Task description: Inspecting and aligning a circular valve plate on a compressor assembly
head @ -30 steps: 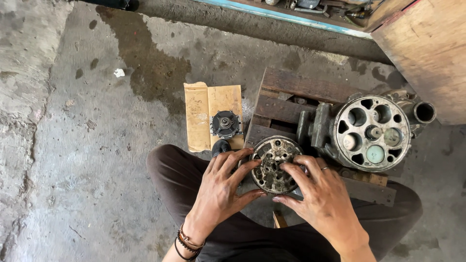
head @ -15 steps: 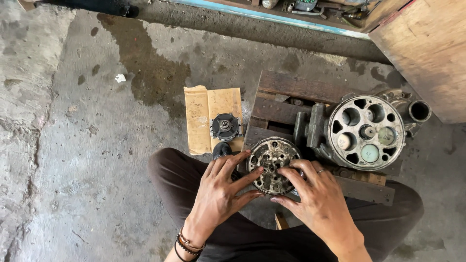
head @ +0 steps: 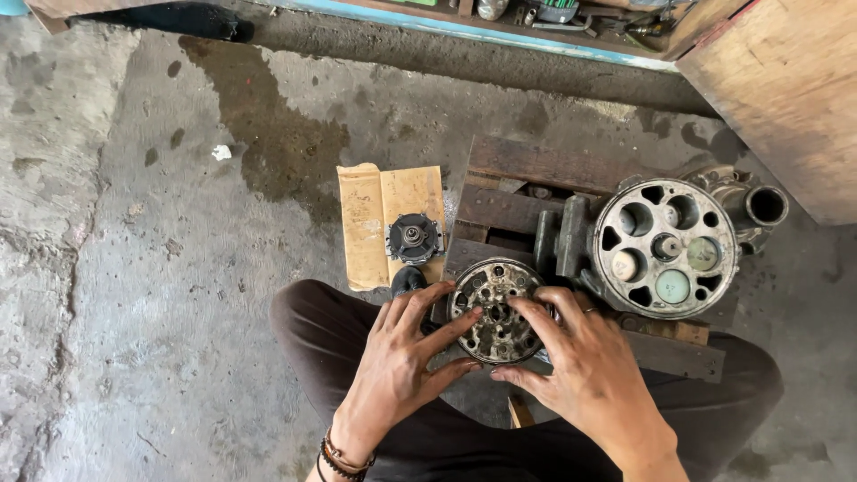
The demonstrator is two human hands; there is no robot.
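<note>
Perforated metal disc (head: 496, 311) between left hand (head: 403, 357), right hand (head: 585, 366).

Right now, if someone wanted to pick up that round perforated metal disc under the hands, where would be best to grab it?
Probably by the outer rim, from above, fingers on opposite sides. The round perforated disc lies flat, face up, on the dark wooden pallet, so its edge is reachable all round. The left hand and right hand already flank it so; the small face holes look a poorer grip.
</note>
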